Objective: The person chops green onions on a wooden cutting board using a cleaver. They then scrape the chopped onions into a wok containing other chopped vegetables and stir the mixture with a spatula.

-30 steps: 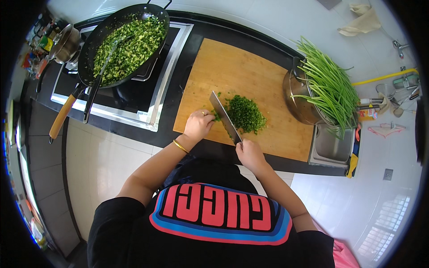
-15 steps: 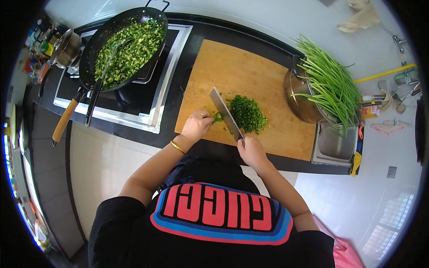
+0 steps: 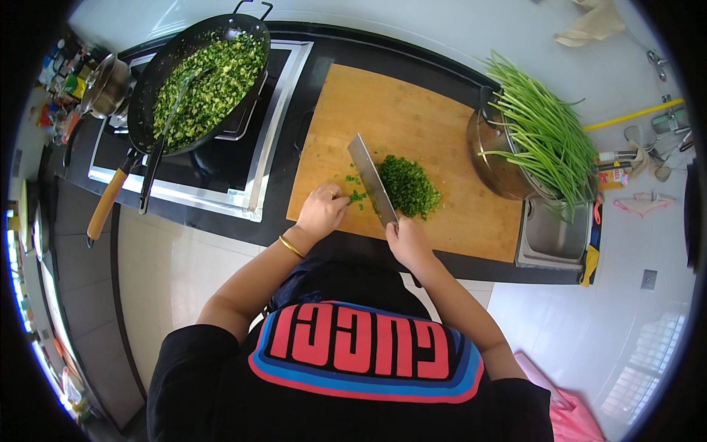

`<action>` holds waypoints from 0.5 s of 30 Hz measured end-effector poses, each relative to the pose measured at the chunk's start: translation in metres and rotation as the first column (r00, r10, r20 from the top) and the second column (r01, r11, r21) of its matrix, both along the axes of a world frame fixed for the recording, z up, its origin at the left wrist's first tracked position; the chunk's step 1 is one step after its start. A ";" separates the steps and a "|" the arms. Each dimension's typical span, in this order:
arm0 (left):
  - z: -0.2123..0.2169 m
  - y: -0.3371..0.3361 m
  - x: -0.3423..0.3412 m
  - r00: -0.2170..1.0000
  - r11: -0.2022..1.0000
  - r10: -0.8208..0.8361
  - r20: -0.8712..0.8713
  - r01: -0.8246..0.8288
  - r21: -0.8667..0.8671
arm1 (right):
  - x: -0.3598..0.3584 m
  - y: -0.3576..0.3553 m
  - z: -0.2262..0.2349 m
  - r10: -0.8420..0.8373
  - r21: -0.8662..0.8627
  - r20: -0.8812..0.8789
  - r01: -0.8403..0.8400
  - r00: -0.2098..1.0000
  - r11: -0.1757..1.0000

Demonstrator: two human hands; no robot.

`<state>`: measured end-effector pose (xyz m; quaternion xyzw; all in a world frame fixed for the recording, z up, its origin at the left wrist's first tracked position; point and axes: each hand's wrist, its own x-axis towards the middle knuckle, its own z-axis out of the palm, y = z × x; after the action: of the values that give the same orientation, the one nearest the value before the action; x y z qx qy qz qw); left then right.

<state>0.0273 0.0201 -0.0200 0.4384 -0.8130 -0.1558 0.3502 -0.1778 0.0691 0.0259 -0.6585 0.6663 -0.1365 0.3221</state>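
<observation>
My right hand point(image 3: 409, 244) is closed round the handle of a cleaver point(image 3: 373, 181), whose broad blade stands on edge over the wooden cutting board point(image 3: 387, 99). Against the blade's right side lies a heap of finely chopped chives point(image 3: 410, 188). On the blade's other side, my left hand point(image 3: 322, 211), with a gold bangle at the wrist, has its fingers curled together. Its fingertips pinch a few loose bits of chives point(image 3: 358, 197), and other scraps lie around them on the board.
At the left, a wok point(image 3: 135, 118) of chopped greens and yellow bits sits on the stove point(image 3: 258, 158), a spatula point(image 3: 156, 158) inside. A steel pot point(image 3: 486, 158) at the board's right bears long whole chives point(image 3: 541, 140). Beyond is a small sink point(image 3: 554, 247).
The cleaver and my right hand have shifted slightly left and toward me. More loose bits of chives now lie left of the blade. My left hand has hardly moved.
</observation>
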 end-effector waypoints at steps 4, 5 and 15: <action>-0.012 0.000 -0.004 0.998 0.999 0.053 0.033 -0.053 -0.006 | -0.007 0.012 0.026 0.073 0.106 -0.058 -0.067 0.996 0.992; -0.013 0.000 -0.006 0.997 0.997 0.072 0.035 -0.073 0.012 | -0.008 0.015 0.028 0.090 0.137 -0.061 -0.081 0.994 0.987; -0.017 0.002 -0.012 0.988 0.985 0.133 0.075 -0.140 0.097 | 0.018 0.002 0.006 0.059 0.093 -0.135 -0.046 0.989 0.995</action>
<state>0.0154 0.0221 -0.0371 0.5155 -0.7834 -0.1576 0.3095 -0.1594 0.0708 0.0319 -0.6685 0.6748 -0.0523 0.3081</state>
